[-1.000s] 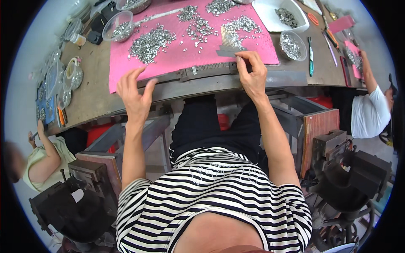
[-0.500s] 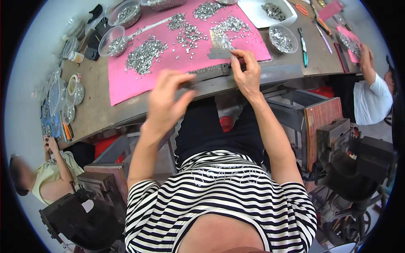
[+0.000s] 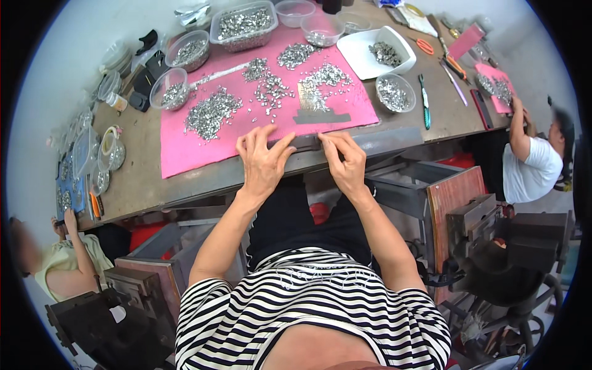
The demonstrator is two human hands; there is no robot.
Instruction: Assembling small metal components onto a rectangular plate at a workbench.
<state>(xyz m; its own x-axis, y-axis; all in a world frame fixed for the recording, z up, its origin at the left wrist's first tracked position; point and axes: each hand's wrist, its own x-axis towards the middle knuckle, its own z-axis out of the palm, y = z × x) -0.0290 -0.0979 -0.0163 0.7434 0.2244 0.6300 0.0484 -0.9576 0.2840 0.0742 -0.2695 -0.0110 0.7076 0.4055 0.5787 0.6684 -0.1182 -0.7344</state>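
Note:
A dark, narrow metal bar-shaped holder [image 3: 303, 143] lies at the table's front edge, over the rim of the pink mat [image 3: 185, 151]. At its left end, the thumb and forefinger of my left hand [image 3: 264, 161] close on it, the other fingers bent above the mat. My right hand [image 3: 346, 161] pinches its right end between thumb and fingers. The holder's top looks flat and dark; any slots in it cannot be made out. Just beyond it are flat grey strips [image 3: 322, 117] beside a heap of small silver metal pieces [image 3: 320, 86].
More silver pieces lie heaped [image 3: 213, 114] on the mat. Clear tubs [image 3: 244, 24] and a white tray [image 3: 364, 58] stand behind. A green toothbrush [image 3: 424, 102], orange-handled pliers [image 3: 455, 66] and a phone-like slab [image 3: 481, 110] lie right. Co-workers sit at both sides.
My left hand, blurred and raised off to the left before, has come onto the holder's left end. The toothed row seen along the holder no longer shows. The view has tilted, revealing more tubs behind.

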